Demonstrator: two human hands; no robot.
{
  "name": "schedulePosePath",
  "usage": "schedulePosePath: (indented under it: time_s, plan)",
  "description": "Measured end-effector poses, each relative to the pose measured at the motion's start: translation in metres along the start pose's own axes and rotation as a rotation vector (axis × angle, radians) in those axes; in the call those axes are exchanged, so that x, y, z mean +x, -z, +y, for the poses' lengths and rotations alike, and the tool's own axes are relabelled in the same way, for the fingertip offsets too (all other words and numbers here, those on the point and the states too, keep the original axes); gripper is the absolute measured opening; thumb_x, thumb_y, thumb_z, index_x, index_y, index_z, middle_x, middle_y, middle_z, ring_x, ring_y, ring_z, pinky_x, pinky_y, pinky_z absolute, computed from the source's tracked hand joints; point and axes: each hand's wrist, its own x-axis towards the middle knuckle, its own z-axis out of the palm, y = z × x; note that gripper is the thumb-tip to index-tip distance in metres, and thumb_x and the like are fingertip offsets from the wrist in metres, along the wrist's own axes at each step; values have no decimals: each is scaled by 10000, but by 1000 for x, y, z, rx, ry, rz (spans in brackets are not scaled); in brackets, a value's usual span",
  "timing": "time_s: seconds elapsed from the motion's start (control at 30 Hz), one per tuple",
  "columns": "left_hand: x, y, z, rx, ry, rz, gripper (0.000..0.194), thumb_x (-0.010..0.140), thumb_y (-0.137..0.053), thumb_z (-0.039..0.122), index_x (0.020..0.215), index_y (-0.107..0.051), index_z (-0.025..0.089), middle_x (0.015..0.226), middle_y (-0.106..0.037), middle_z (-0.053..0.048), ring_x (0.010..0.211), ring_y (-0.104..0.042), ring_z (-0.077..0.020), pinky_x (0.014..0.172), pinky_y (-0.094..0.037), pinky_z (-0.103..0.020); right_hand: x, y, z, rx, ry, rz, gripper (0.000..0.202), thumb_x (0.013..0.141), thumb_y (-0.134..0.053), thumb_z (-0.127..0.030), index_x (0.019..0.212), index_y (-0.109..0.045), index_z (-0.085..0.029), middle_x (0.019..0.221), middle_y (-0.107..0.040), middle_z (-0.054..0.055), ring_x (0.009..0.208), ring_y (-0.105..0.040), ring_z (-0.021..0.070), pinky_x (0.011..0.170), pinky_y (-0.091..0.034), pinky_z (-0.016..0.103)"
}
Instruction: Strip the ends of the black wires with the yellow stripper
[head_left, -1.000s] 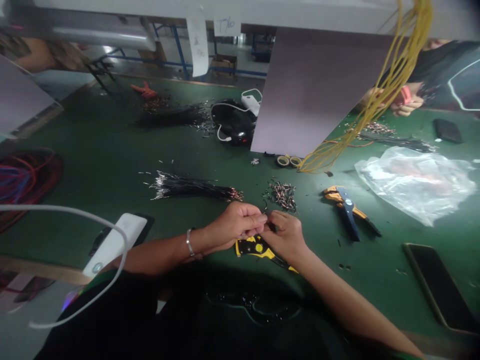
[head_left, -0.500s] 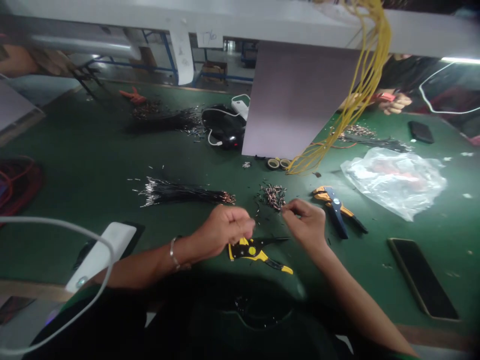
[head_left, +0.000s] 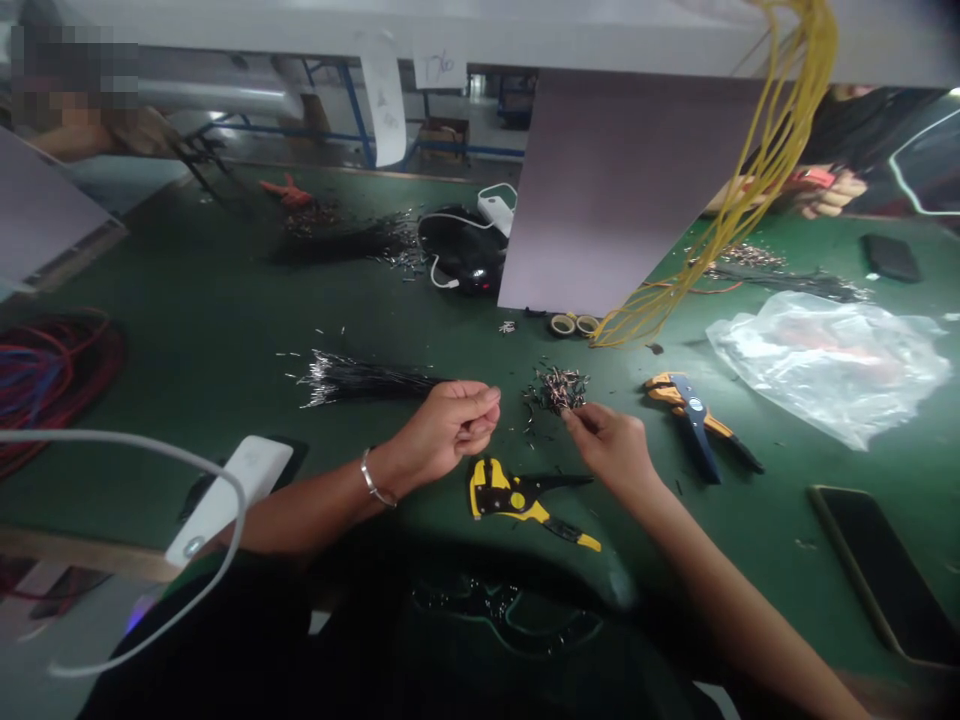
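My left hand (head_left: 456,425) is closed in front of the right end of a bundle of black wires (head_left: 367,379); whatever its fingers pinch is too small to make out. At the lower edge of a pile of short copper-and-black pieces (head_left: 559,388), my right hand (head_left: 611,440) has thumb and forefinger pinched together, and what lies between them is hidden. A yellow-and-black wire stripper (head_left: 517,500) lies on the green table (head_left: 187,390) below and between both hands. Right of my right hand rests a blue-and-orange stripper (head_left: 696,410).
Yellow wires (head_left: 780,130) hang from the shelf (head_left: 300,35) beside a grey panel (head_left: 600,190). A plastic bag (head_left: 832,360) and a phone (head_left: 881,570) lie right, a white power strip (head_left: 232,495) left. Another person's hand (head_left: 832,192) holds a red tool.
The view has shifted, moving the scene mostly right. My left hand has moved up and away from the yellow stripper, over the wire bundle's right end. My right hand stays pinched at the pile.
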Motion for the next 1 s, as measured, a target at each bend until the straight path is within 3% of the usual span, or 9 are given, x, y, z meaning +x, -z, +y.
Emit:
schedulePosePath:
  time_s: [0.23,0.43,0.53,0.67,0.83,1.0]
  plan:
    - [0,0,1,-22,21,15,277,845,-596,214,595,-521,123,464,-352,55,369,-226,-15,362,-156,-160,-10,5,4,67,-7,-14,344,843,-503,-430,640,-635,-186,551,-604,20,515,-542,148,526,-379,255]
    - [2,1,4,-19,15,41,304,848,-598,223,579,-499,125,469,-347,57,374,-230,-16,363,-147,-167,-42,15,-7,173,248,-209,207,851,-574,-338,935,-672,-176,854,-686,90,786,-650,210,735,-523,349]
    - [3,2,5,-23,14,44,300,849,-597,224,583,-496,127,469,-342,58,376,-238,-18,365,-152,-168,-62,13,-13,110,359,-306,401,784,-673,-375,1138,-629,-191,1079,-668,132,1009,-616,290,878,-507,468]
    - [4,5,5,-15,-7,28,306,855,-594,233,589,-487,128,477,-336,59,381,-236,-20,367,-161,-169,-80,10,-13,19,392,-370,616,722,-721,-346,1291,-542,-190,1243,-597,153,1172,-513,349,992,-435,543]
    - [3,4,7,-14,-17,23,320,848,-604,241,580,-463,134,484,-329,61,387,-239,-22,365,-179,-164,-81,8,-10,13,371,-367,545,752,-632,-199,1288,-537,-179,1224,-587,147,1141,-518,316,982,-455,510]
    - [2,3,11,-17,-34,22,312,852,-595,225,583,-466,134,487,-324,60,393,-239,-24,369,-179,-161,-74,8,-13,133,300,-324,522,649,-623,-150,1171,-604,-157,1119,-619,141,1051,-561,304,927,-478,493]
